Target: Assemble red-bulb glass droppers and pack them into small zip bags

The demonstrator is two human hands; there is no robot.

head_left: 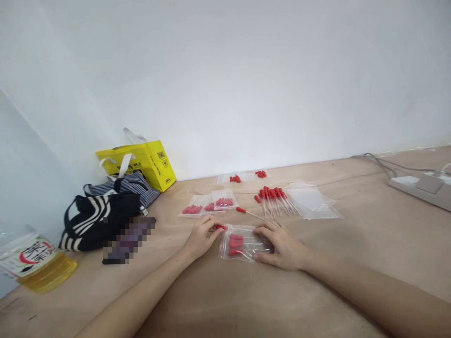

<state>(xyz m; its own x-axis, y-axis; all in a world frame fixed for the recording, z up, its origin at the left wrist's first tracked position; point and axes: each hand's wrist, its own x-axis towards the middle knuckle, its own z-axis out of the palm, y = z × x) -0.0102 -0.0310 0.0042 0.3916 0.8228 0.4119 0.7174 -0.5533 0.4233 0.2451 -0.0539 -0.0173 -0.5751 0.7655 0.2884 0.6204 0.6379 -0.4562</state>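
A clear zip bag lies flat in front of me with a few red-bulbed droppers inside. At its upper left corner my left hand is closed, thumb and fingers pinching the red bulb of another dropper; whether its stem is inside the bag, I cannot tell. My right hand curves round the bag's right end, thumb at the lower edge and fingers at the upper, holding it. Just beyond the bag, a loose dropper lies with its thin stem running toward my right fingers.
Filled bags lie back left, a pile of droppers behind my right hand, flat clear bags beside it. Farther back is a bag with small red pieces. Left: yellow bag, black pouch, bottle. Right: power strip.
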